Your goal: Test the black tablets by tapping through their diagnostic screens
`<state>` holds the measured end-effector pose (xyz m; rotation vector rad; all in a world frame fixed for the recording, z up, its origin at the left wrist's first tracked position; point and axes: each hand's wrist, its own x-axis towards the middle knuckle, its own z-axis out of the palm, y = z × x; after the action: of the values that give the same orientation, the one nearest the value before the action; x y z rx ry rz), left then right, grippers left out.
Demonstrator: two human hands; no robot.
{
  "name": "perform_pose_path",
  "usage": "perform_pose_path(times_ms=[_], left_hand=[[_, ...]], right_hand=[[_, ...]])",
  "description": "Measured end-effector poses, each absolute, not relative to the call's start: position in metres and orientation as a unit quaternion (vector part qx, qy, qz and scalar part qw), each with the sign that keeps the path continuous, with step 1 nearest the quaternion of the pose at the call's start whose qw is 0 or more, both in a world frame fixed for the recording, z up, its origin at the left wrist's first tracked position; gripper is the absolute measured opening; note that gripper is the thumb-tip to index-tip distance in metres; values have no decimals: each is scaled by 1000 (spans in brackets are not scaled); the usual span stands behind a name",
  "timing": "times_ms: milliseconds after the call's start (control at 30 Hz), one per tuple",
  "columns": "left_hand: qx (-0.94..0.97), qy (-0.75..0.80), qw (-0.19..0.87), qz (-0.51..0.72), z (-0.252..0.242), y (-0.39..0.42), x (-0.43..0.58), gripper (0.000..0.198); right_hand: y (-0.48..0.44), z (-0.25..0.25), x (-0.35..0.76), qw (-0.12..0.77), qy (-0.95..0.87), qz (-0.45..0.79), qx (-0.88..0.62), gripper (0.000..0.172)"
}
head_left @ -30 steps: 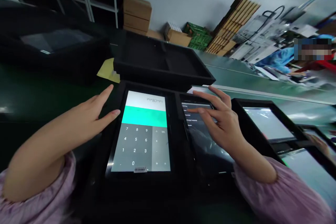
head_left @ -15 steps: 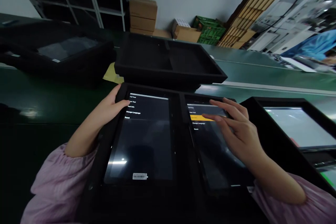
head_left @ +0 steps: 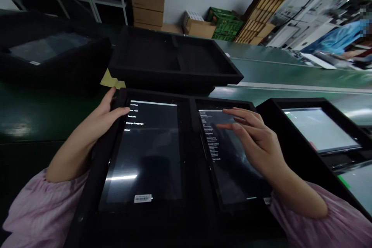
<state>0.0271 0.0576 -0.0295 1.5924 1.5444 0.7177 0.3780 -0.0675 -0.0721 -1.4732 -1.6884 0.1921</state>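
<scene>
- Mauve sleeves point(head_left: 49, 205) of soft, puckered cloth flank the near tray point(head_left: 193, 159), matte black and boxy, with a raised divider.
- In its left compartment lies the left tablet point(head_left: 148, 159), a flat glossy rectangle showing a menu; a paper label point(head_left: 143, 198) marks its lower end.
- In its right compartment lies the right tablet point(head_left: 232, 178), equally sleek, showing small text.
- Left hand point(head_left: 100, 120): half open, thumb spread across the upper left rim — whether it grips the rim, I cannot tell.
- Right hand point(head_left: 260, 135): loosely open, holding nothing, fingers bent over the upper glass — contact is unclear.
- The right-hand tray point(head_left: 279, 137) has a slanting edge near the right forearm.
- Smooth green tabletop point(head_left: 20, 124) leaves room leftward.
- Just beyond sit yellow paper point(head_left: 112, 80) and the thick-rimmed far tray point(head_left: 174, 76).
- Farthest: cardboard boxes point(head_left: 147, 6), a ribbed green crate point(head_left: 225, 21).
</scene>
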Motion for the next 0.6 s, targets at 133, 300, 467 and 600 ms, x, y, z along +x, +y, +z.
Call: perform_pose_path(times_ms=[133, 300, 467, 600], left_hand=[[562, 653, 412, 297, -23, 55, 31, 87], [572, 658, 399, 285, -22, 55, 28, 85], [592, 648, 393, 273, -23, 54, 24, 83], [595, 651, 390, 266, -22, 52, 24, 79]], right_hand=[[-69, -70, 377, 424, -692, 85, -579, 32], [-71, -67, 376, 388, -737, 95, -544, 32], [-74, -64, 374, 327, -792, 98, -506, 29], [-75, -64, 372, 310, -808, 90, -492, 30]])
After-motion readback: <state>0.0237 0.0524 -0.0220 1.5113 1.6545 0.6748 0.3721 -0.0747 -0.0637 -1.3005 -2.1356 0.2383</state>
